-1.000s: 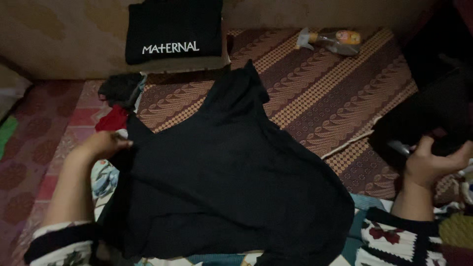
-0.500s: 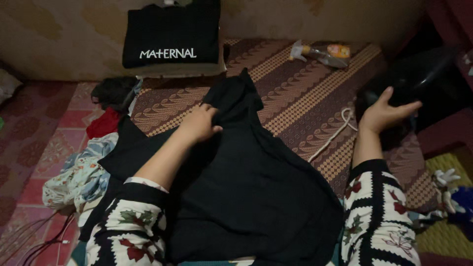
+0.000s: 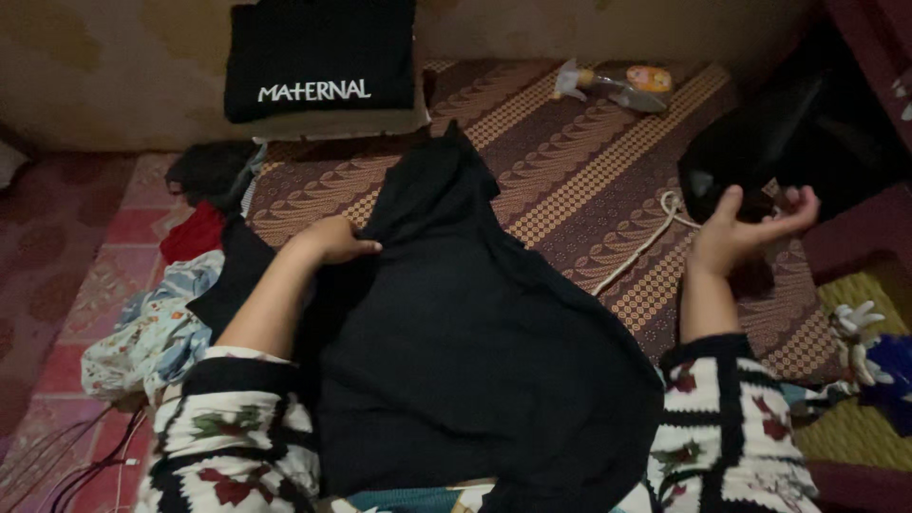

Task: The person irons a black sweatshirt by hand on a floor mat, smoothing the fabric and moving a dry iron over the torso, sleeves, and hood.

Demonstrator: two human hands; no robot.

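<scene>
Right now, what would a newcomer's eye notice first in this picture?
A large black garment spread over the patterned brown mat fills the middle. The left hand presses on its upper left edge, while the right hand reaches to a dark object at the right. A folded black cloth lies at the top.

Patterned brown woven mat [image 3: 589, 161] spread over the middle of the floor. Far left, a folded black garment with white lettering [image 3: 321, 59] lies on a pale cushion against the wall. Far right of that, a clear spray bottle [image 3: 613, 82] lies on its side on the mat. At left, a heap of clothes: dark piece [image 3: 214, 171], red piece [image 3: 193, 233], floral cloth [image 3: 152, 332]. White cord [image 3: 638, 249] snakes across the mat at right.
</scene>
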